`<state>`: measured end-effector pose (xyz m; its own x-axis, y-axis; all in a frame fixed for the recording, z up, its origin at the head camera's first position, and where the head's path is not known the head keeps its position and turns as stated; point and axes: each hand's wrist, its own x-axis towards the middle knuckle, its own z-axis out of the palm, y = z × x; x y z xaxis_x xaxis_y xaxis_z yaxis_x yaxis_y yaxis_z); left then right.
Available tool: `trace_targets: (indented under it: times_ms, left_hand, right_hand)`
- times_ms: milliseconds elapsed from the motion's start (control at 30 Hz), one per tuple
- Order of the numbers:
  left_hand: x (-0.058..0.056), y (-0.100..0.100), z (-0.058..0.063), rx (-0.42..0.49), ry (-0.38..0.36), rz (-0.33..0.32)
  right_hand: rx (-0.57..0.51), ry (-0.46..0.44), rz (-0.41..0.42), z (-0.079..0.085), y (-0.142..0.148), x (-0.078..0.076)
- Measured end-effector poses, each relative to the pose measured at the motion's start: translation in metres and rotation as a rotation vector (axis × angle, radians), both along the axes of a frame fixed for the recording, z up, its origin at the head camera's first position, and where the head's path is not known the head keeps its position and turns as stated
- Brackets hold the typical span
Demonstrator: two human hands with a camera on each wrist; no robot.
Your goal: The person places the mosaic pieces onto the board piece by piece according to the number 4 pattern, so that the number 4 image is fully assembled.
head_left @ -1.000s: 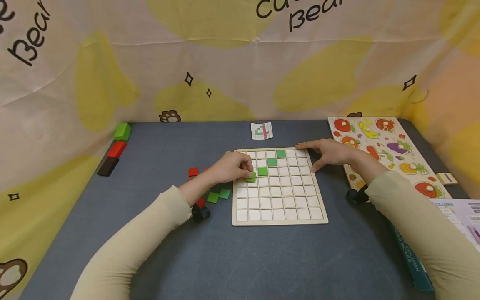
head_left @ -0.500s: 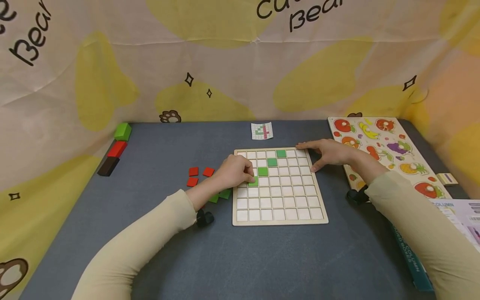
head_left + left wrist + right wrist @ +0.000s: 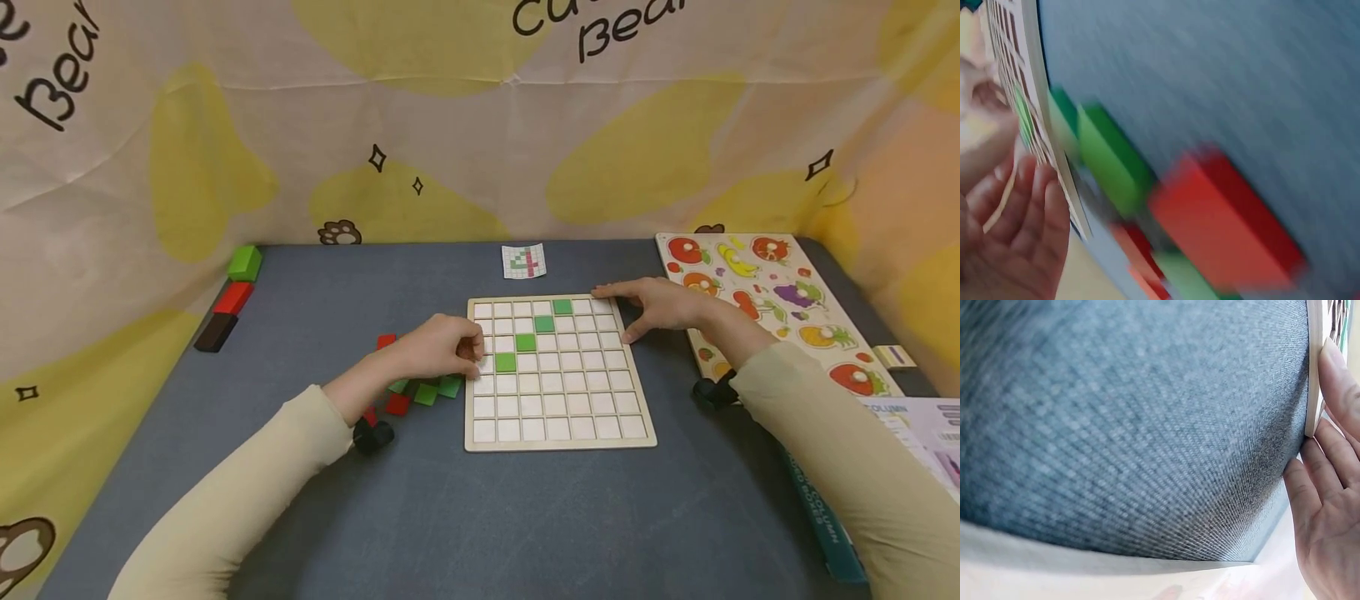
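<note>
A wooden grid board [image 3: 561, 445] with white squares lies on the table in the head view. Green tiles stand in a diagonal on it, the lowest green tile [image 3: 506, 362] near the left side. My left hand [image 3: 438, 346] is at the board's left edge, fingers loosely bent with nothing between them. Beneath and beside it are loose red tiles [image 3: 397, 404] and green tiles [image 3: 425, 394], partly hidden; the left wrist view shows a red tile [image 3: 1222, 219] up close, blurred. At the far right corner, my right hand [image 3: 663, 305] touches the board with extended fingers and thumb.
A small pattern card [image 3: 523, 262] lies behind the board. On the right are a fruit-picture board [image 3: 757, 292], a striped block [image 3: 894, 357] and a teal box [image 3: 828, 517]. Green, red and black blocks [image 3: 233, 297] line the left table edge. A printed cloth [image 3: 480, 125] hangs behind.
My left hand set the green tile into a square in the fourth row, let it go and drew back left toward the loose tiles. My right hand stays at the board's corner.
</note>
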<state>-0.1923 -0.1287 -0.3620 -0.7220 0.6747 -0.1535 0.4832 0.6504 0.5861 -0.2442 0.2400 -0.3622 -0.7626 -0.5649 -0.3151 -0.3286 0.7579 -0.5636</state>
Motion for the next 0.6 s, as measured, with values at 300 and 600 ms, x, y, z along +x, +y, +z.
trace_targets:
  times_ms: [300, 600]
  left_hand:
    - [0.002, -0.030, 0.008, -0.123, -0.058, -0.116]
    - [0.005, -0.030, 0.005, -0.126, -0.015, -0.130]
  right_hand:
    - [-0.014, -0.019, -0.016, 0.001, -0.002, 0.001]
    - [-0.005, -0.016, -0.006, -0.002, 0.000, 0.000]
